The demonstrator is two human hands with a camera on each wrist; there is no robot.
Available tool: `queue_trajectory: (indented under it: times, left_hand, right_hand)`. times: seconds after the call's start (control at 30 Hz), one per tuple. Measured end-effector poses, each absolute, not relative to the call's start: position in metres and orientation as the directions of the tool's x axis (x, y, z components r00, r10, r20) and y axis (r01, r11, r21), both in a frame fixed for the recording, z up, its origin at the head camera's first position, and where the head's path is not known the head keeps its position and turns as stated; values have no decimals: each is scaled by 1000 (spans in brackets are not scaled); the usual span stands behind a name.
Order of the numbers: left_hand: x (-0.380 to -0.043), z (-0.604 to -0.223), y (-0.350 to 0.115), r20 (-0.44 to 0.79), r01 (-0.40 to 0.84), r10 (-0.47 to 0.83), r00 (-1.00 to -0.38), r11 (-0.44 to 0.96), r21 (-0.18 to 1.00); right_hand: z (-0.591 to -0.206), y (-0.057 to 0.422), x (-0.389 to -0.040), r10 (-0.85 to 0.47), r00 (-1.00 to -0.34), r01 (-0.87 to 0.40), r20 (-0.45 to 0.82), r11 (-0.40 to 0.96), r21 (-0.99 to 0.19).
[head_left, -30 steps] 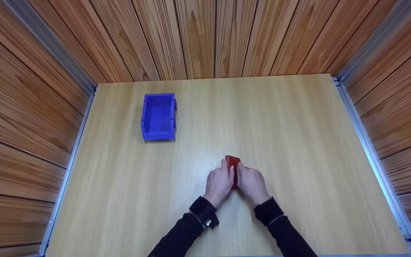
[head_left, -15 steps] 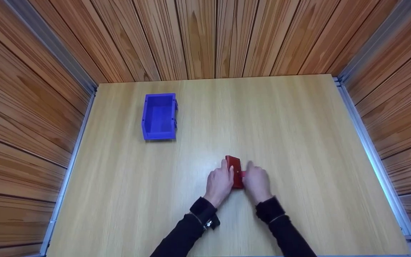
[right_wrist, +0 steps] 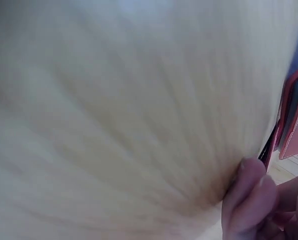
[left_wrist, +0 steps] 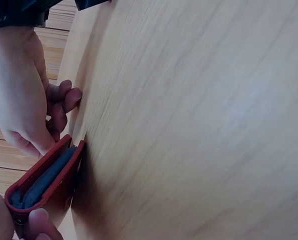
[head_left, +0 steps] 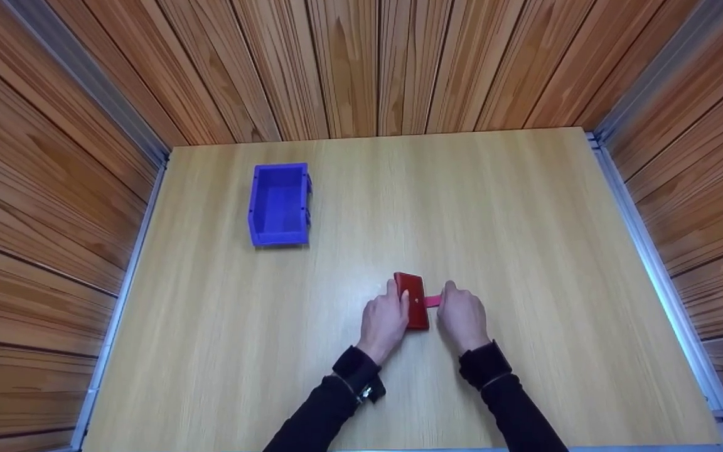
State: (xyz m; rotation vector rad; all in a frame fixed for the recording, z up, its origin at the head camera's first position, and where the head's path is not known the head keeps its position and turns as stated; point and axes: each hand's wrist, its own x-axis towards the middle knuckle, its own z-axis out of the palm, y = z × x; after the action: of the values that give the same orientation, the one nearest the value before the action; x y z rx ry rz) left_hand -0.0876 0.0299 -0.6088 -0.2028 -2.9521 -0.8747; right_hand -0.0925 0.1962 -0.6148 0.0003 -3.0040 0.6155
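Observation:
A small red leather wallet (head_left: 417,309) stands near the front middle of the table, with a stud on its face. My left hand (head_left: 383,321) grips its left side, thumb on the face. In the left wrist view the folded wallet (left_wrist: 51,175) shows its end, with dark bluish layers inside, and the left thumb (left_wrist: 40,222) lies against it. From the wallet's right edge runs a pink strap (head_left: 432,301). Its free end is pinched by my right hand (head_left: 463,319), whose fingers (right_wrist: 251,200) are curled low over the table in the right wrist view.
Farther back on the left, a blue plastic bin (head_left: 280,207) sits on the wooden table (head_left: 524,251). Wood-panelled walls (head_left: 355,69) enclose the back and both sides, with metal rails (head_left: 656,282) along the table's side edges.
My right hand has moved from the wallet's face out to the right, drawing the pink strap into view. My left hand keeps its hold on the wallet, almost unmoved.

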Motion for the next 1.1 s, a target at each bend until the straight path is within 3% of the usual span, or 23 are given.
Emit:
queue_trajectory:
  times: [0.33,0.5,0.9,1.1]
  left_hand:
    - [-88,-615,22,88,104,66,-994,827,552]
    - [-86,-622,17,93,95,56,-994,863,495]
    - [-84,-626,18,212,131,80,-974,963,236]
    - [-87,-618,31,209,240,223,-952,969,60]
  right_hand:
    - [-617,198,-92,20,-997,-10,75,922,-388]
    - [-617,199,-93,24,-998,-1,59,920,-393]
    - [-616,198,-93,30,-999,20,21,923,-384]
    - [-618,199,-92,21,-998,-4,59,922,-387]
